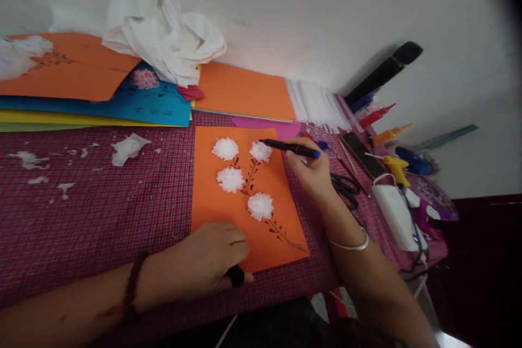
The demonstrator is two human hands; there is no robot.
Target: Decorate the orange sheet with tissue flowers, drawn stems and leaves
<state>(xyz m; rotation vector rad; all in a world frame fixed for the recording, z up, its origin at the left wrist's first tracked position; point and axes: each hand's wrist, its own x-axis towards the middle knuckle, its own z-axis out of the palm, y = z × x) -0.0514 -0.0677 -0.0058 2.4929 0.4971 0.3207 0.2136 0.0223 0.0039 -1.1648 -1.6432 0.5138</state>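
An orange paper sheet (212, 196) lies on the red checked cloth (101, 212). It carries several white tissue flowers (260, 206) and dark drawn stems. My right hand (312, 171) grips a black marker pen (289, 147) with a blue end, its tip beside the top right flower (261, 150). My left hand (207, 261) rests on the sheet's near left corner, fingers curled. A small black object (236, 275), perhaps the pen cap, shows at its fingertips.
Stacked coloured sheets (93, 103) and crumpled white tissue (163, 32) lie along the wall. To the right are scissors (346, 187), a phone (361, 153), a yellow glue gun (395, 168), a white box (395, 215) and glue bottles (377, 116). Tissue scraps (128, 148) dot the cloth.
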